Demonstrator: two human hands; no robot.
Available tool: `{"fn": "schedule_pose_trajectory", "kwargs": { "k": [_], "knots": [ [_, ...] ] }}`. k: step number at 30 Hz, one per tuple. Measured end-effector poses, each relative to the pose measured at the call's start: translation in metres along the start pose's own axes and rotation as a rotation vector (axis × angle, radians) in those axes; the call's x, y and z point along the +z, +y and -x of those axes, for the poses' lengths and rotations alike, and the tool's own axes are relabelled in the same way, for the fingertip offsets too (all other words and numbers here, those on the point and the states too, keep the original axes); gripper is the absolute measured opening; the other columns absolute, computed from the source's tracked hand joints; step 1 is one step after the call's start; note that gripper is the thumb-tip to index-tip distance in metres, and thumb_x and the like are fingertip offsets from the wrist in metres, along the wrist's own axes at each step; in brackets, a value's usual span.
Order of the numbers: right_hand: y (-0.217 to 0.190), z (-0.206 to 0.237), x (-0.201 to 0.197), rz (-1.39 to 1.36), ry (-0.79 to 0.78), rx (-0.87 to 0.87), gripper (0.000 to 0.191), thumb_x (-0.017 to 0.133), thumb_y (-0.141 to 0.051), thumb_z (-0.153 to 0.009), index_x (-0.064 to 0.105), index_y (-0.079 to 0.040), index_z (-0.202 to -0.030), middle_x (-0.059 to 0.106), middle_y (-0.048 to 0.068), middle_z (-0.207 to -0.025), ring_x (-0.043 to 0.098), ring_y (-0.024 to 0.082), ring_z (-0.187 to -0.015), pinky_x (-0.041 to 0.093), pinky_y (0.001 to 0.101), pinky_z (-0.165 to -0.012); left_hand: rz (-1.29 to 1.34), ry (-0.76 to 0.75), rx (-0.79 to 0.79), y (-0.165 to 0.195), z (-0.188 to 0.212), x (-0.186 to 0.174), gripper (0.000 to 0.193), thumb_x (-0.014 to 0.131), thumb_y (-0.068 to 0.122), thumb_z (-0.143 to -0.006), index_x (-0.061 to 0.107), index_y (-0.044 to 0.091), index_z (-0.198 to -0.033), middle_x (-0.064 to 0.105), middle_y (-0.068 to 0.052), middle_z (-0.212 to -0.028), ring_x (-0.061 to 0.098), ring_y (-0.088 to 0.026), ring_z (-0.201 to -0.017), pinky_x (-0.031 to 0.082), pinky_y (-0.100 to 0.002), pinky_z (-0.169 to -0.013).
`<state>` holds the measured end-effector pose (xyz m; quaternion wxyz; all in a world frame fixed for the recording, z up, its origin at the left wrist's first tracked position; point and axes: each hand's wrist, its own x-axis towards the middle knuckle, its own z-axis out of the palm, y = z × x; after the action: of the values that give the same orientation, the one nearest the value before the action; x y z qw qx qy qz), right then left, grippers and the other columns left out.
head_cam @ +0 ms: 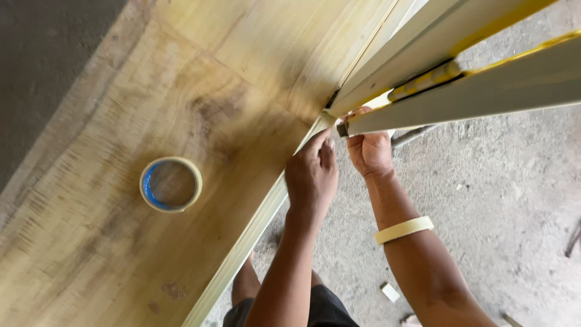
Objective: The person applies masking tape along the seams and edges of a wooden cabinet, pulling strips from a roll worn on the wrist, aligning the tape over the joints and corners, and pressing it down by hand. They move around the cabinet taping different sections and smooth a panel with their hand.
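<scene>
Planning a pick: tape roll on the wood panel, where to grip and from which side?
Judging by its pose, come straight from above: the tape roll lies flat on the wood panel, hole up. Pinch the ring wall, one finger inside the blue-lined core, one outside. Both the left hand and the right hand are elsewhere.

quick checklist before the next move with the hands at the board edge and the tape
1. Left hand on the edge of the wooden board: ok, fingertips rest on the edge near the corner.
2. Right hand placed: ok, it sits under the end of the pale frame pieces beside the board.
3. Tape roll at hand: ok, it lies flat on the board, apart from both hands.
4. Spare tape roll: ok, worn around the right forearm.
5. Anything held in either hand: cannot tell, the fingers are partly hidden.
6. Concrete floor underfoot: not ok, small scraps lie near the feet.
</scene>
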<state>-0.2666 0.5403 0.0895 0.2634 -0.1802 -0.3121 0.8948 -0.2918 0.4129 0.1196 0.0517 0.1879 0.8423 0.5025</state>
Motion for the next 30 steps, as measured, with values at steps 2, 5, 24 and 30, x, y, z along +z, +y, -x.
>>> {"fn": "schedule_pose_trajectory", "kwargs": {
  "k": [2, 5, 24, 30],
  "knots": [
    [0.000, 0.000, -0.001, 0.017, -0.018, 0.020, 0.002, 0.063, 0.000, -0.103, 0.065, -0.001, -0.104, 0.069, 0.010, -0.103, 0.069, 0.022, -0.102, 0.058, 0.0360, -0.099, 0.262, -0.205, -0.278, 0.000, 0.003, 0.008, 0.038, 0.053, 0.023, -0.106, 0.057, 0.018, -0.143, 0.072, -0.008, -0.079, 0.072, -0.019, -0.065, 0.060, -0.033, -0.057],
    [0.001, -0.001, 0.000, 0.032, -0.027, 0.044, 0.002, 0.063, -0.005, -0.102, 0.063, -0.004, -0.103, 0.069, 0.009, -0.101, 0.068, 0.020, -0.100, 0.058, 0.0349, -0.096, 0.387, -0.271, -0.370, -0.001, -0.004, 0.021, 0.045, 0.048, 0.023, -0.107, 0.049, 0.017, -0.152, 0.070, -0.010, -0.068, 0.073, -0.022, -0.058, 0.060, -0.036, -0.055],
    [0.027, -0.030, -0.020, 0.019, 0.022, -0.099, 0.023, 0.074, -0.031, -0.108, 0.066, -0.014, -0.119, 0.069, -0.004, -0.115, 0.064, 0.008, -0.110, 0.051, 0.0225, -0.102, 0.187, -0.350, -0.054, -0.021, 0.075, -0.080, 0.047, 0.058, 0.005, -0.102, 0.050, 0.003, -0.148, 0.073, -0.021, -0.093, 0.073, -0.027, -0.065, 0.060, -0.042, -0.057],
    [0.028, -0.020, -0.034, 0.081, -0.093, -0.083, 0.033, 0.079, -0.034, -0.093, 0.070, -0.015, -0.118, 0.073, -0.005, -0.120, 0.066, 0.011, -0.119, 0.051, 0.0293, -0.115, 0.200, -0.377, -0.101, -0.063, 0.149, -0.105, 0.045, 0.057, 0.006, -0.104, 0.051, 0.002, -0.148, 0.073, -0.018, -0.089, 0.073, -0.023, -0.066, 0.061, -0.039, -0.059]
  ]
}}
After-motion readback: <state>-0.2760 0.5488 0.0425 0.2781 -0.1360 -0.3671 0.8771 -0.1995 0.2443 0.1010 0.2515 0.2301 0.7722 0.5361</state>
